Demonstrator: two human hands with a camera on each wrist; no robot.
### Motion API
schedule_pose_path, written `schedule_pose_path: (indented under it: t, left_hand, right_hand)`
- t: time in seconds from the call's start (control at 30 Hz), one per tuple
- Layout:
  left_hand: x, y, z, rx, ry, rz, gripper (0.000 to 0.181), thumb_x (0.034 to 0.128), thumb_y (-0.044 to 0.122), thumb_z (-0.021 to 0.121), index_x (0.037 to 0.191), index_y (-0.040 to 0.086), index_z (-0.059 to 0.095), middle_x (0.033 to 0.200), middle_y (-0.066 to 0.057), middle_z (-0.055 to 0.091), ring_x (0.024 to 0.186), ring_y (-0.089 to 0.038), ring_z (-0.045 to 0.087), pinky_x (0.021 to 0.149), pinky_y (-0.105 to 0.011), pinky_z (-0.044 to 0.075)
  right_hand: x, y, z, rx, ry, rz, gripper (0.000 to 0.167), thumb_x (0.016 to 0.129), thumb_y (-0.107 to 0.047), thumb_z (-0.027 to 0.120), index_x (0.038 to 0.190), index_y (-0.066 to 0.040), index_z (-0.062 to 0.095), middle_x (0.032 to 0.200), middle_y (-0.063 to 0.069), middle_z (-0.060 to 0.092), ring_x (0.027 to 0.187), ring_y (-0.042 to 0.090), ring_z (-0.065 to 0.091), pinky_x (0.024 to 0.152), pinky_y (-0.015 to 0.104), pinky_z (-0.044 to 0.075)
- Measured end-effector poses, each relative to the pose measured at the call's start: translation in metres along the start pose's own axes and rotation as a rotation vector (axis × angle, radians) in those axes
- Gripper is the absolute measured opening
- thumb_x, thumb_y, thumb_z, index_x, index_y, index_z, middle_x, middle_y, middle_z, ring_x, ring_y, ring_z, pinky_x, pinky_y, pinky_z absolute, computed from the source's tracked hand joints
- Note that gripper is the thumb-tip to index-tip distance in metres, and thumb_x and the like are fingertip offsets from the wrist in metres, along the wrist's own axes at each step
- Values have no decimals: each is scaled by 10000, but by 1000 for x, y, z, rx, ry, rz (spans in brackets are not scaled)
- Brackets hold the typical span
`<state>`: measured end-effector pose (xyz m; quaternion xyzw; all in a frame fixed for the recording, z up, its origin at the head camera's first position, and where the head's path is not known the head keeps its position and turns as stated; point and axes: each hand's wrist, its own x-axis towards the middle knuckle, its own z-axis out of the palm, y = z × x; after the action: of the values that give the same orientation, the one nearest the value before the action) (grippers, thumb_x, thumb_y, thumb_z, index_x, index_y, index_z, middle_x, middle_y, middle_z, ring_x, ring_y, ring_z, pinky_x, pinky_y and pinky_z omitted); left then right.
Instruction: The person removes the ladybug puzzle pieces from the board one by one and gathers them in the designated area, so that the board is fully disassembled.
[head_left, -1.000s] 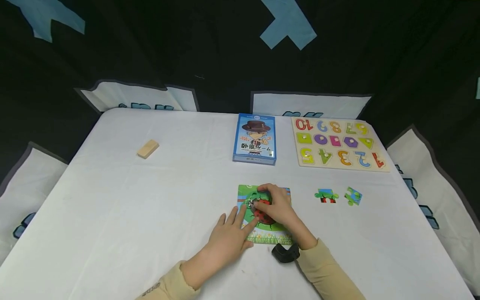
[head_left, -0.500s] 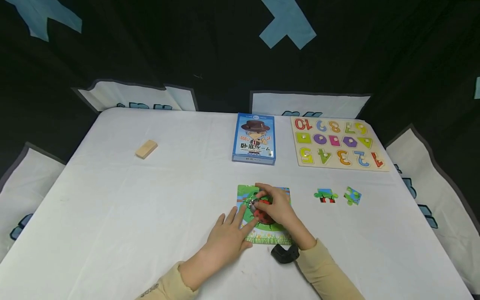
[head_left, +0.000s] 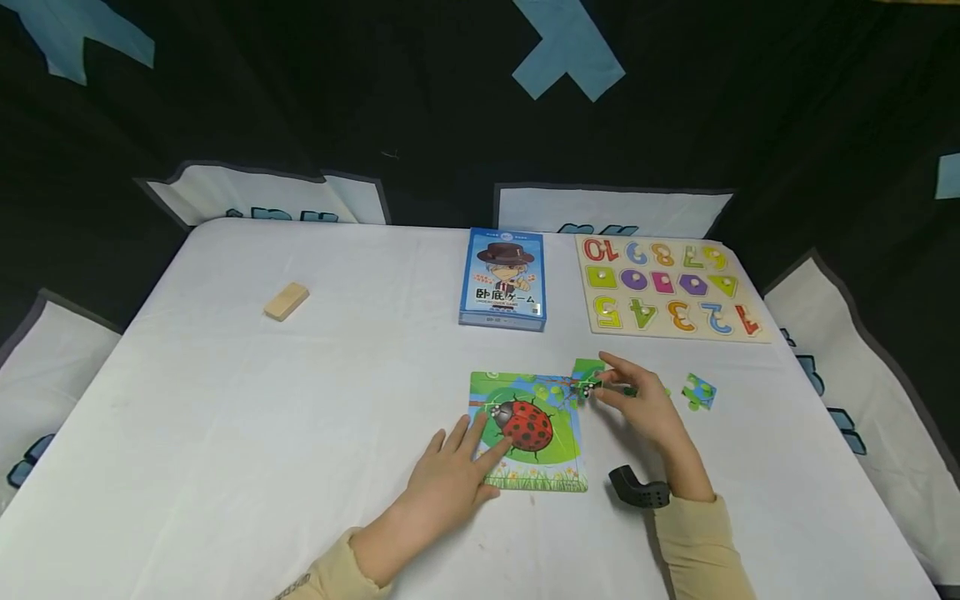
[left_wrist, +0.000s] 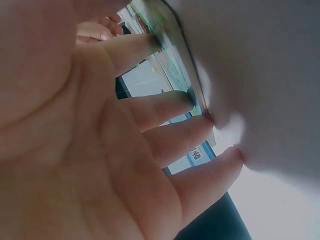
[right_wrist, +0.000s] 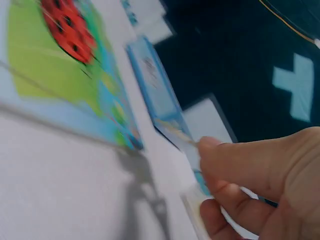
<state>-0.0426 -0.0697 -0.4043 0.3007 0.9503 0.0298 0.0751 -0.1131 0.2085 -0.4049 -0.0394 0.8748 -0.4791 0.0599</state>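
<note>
A square ladybug jigsaw puzzle (head_left: 564, 437) lies flat on the white table. My left hand (head_left: 448, 493) rests at its lower left, fingers spread, some fingertips on its surface; the left wrist view shows fingertips along the puzzle's edge (left_wrist: 187, 55). My right hand (head_left: 645, 408) pinches a small green jigsaw piece (head_left: 587, 371) with a black-and-white detail, held by the puzzle's upper right corner. The right wrist view shows this held piece (right_wrist: 172, 131) nearly edge-on and blurred, above the table. Beyond the right hand lies a loose blue-and-green jigsaw piece (head_left: 699, 392); another is mostly hidden behind the hand.
A blue card-game box (head_left: 502, 279) stands behind the puzzle. To its right is a wooden number-and-shape board (head_left: 672, 287). A small wooden block (head_left: 287, 301) lies at the left. Strapped by the right wrist is a black mount (head_left: 639, 487). Dark curtains surround the table.
The right hand has moved right from over the ladybug to the puzzle's upper right corner, carrying the green piece. The ladybug is uncovered. The left hand stays in place.
</note>
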Motion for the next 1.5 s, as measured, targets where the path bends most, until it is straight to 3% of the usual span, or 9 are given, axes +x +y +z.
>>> schedule_pose_path:
  t: [0.13,0.33,0.43,0.57,0.73,0.87,1.13,1.5]
  left_hand:
    - [0,-1,0,-6,5,4,572,863,482,508,1374,244,410,1422,-167,303,1278,-344,301,964,-487,330]
    - [1,-4,4,-35,28,11,578,851,478,535,1366,241,423,1414,-172,314,1277,-348,302,960,-490,331]
    - [1,-5,5,-45,42,14,583,840,478,552,1359,240,434,1405,-173,327,1270,-351,312,954,-492,336]
    - [1,-6,6,-51,42,14,586,832,481,561,1352,238,444,1399,-173,335,1265,-352,320,952,-494,338]
    - [0,-6,5,-61,46,18,586,829,478,569,1348,233,451,1398,-174,338,1265,-354,320,951,-494,338]
    - [1,-7,4,-59,56,24,581,824,471,577,1339,226,463,1389,-179,350,1255,-358,335,942,-493,349]
    - [2,-6,4,-49,65,31,572,820,467,585,1324,217,484,1381,-181,358,1243,-356,352,930,-487,364]
    - [3,-8,5,-65,74,31,566,817,463,594,1318,220,493,1378,-180,362,1248,-359,344,934,-494,359]
  right_hand:
    - [-4,6,-11,-53,-28,41,537,844,-56,613,1331,35,407,1029,159,582,936,276,494,692,331,402]
    - [-5,9,-12,-130,-43,79,542,839,-28,599,1326,75,386,1029,174,560,797,251,500,617,311,429]
    - [-5,10,-10,-216,-10,73,546,838,-46,612,1328,58,395,1088,214,549,903,325,508,723,412,447]
    - [-9,7,-4,-299,37,-7,505,832,-57,623,1297,41,452,1095,230,548,1048,378,433,853,519,361]
    - [-19,2,8,-290,-99,-157,434,822,-105,661,1228,-2,548,1006,110,554,920,257,473,783,422,400]
    - [-26,1,16,-304,-166,-221,469,769,-200,729,1189,-44,590,1024,48,542,964,213,453,823,420,391]
    - [-30,-2,24,-389,-170,-239,540,665,-282,804,1142,-116,611,1105,73,532,1028,250,425,872,475,370]
    - [-26,-1,27,-343,-174,-275,536,639,-222,825,1097,-82,585,1133,61,541,1059,246,438,906,448,359]
